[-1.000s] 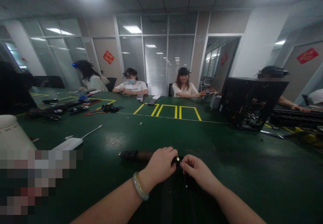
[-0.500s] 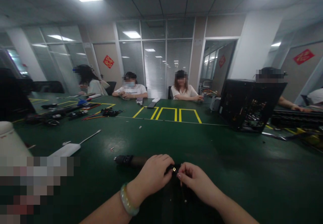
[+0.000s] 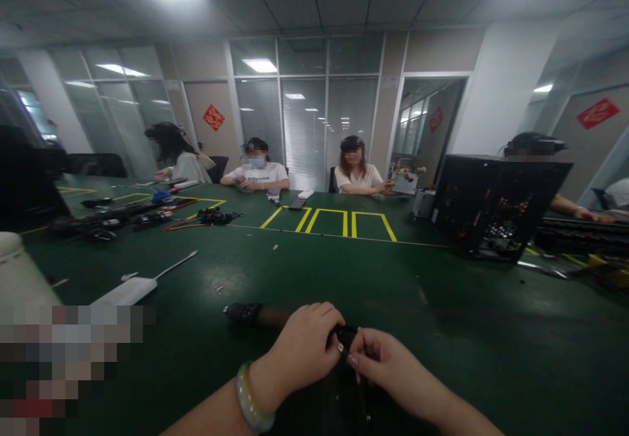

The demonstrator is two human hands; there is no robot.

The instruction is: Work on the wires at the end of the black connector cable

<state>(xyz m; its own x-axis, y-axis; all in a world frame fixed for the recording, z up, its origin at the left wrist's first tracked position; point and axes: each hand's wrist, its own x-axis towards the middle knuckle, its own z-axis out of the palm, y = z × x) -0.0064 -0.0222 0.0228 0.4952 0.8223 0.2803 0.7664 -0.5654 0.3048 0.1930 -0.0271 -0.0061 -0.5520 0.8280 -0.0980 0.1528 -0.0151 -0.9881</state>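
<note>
My left hand [image 3: 309, 337], with a jade-coloured bangle on the wrist, is closed around a dark piece. A small gold-coloured square end [image 3: 341, 347] shows by its thumb. Close beside it, my right hand [image 3: 383, 360] has thumb and index finger pinched on a thin dark strip or cord [image 3: 362, 390], which hangs down toward me and ends in a shiny tip. My fingers cover most of the dark piece, and its kind is unclear. Left of my left hand, a black cylindrical tool [image 3: 250, 313] with a metal tip lies on the green table [image 3: 295, 272], partly behind that hand.
A white adapter [image 3: 130, 290] with a short cable lies at left, near a cream container [image 3: 22, 269]. Farther left are tangled dark cables [image 3: 211, 216]. A black computer case [image 3: 496, 206] stands at right. Several people sit around the table; one holds a grey box [image 3: 403, 181].
Both hands have dropped slightly toward me, and the gold-coloured end has shifted lower. The view has turned a little left. Across the table, a person has lifted a grey box.
</note>
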